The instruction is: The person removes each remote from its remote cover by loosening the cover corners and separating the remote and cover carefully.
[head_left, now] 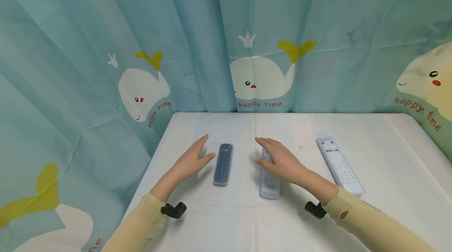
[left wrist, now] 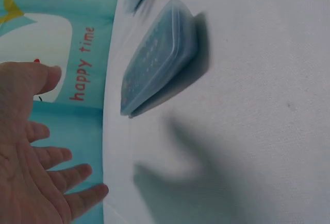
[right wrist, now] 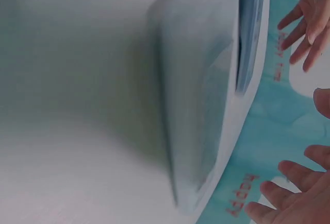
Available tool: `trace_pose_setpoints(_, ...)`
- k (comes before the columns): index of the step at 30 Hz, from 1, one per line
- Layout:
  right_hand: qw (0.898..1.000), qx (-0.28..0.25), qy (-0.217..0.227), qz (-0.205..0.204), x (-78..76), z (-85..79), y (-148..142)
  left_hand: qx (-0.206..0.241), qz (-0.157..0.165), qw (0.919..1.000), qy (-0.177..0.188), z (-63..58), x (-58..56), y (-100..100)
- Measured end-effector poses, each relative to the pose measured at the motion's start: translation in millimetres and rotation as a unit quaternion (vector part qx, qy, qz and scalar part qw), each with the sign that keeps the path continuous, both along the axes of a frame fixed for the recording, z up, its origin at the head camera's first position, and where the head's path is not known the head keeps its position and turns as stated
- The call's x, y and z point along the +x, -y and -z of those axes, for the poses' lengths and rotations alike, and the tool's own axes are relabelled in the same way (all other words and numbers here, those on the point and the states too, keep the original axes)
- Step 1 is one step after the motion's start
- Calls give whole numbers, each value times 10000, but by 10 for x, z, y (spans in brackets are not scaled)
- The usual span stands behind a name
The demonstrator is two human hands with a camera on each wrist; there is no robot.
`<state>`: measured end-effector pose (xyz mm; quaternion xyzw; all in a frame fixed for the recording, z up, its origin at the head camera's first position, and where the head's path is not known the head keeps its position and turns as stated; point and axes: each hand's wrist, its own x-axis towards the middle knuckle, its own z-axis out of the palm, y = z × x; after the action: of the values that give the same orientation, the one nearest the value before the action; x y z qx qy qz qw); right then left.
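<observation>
Just left of a dark grey remote control (head_left: 223, 164), my left hand (head_left: 192, 161) hovers over the white table, fingers straight and thumb apart. My right hand (head_left: 282, 161) hangs above a pale remote control (head_left: 270, 190), hiding part of its buttons. Neither hand holds anything. In the left wrist view, spread left fingers (left wrist: 77, 177) and a hand's shadow show beside a remote in a clear cover (left wrist: 160, 59). The right wrist view has the pale remote close up (right wrist: 196, 90), somewhat blurred, with the right hand (right wrist: 299, 195) at the lower right.
A third remote control (head_left: 339, 165), white with several coloured buttons, lies slanted to the right, close to the right forearm. A white cloth covers the table (head_left: 240, 220). Behind and to the left hangs a blue curtain (head_left: 197, 48) printed with whales. Small black wrist devices (head_left: 174, 210) are on both wrists.
</observation>
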<state>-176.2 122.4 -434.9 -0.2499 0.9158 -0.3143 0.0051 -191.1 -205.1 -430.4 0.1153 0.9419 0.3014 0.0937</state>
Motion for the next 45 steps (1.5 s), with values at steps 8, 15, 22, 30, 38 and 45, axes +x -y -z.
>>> trace_pose_setpoints(8, 9993, -160, 323, -136, -24, -73, 320, 600, -273, 9977, 182, -5, -6, 48)
trace_pose_setpoints(15, 9961, -437, 743, -162, -77, -70, 546, 1057, -336, 9923, 547, -15, 1, 50)
trace_pose_setpoints(22, 9814, -1013, 1630, -76, -138, -4, 729, 1485, -391, 9810, 1186, 15, -14, 21)
trace_pose_setpoints(30, 9336, -1955, 2948, 576, -185, 122, 870, 1775, -565, 9629, 1951, 48, -63, -32)
trace_pose_setpoints(38, 8733, -2809, 3813, 1149, -212, 165, 946, 1665, -945, 9568, 2186, 106, -118, -104)
trace_pose_setpoints(45, 8553, -2969, 4078, 1185, -222, 188, 974, 1670, -1193, 9496, 2371, 128, -174, -158)
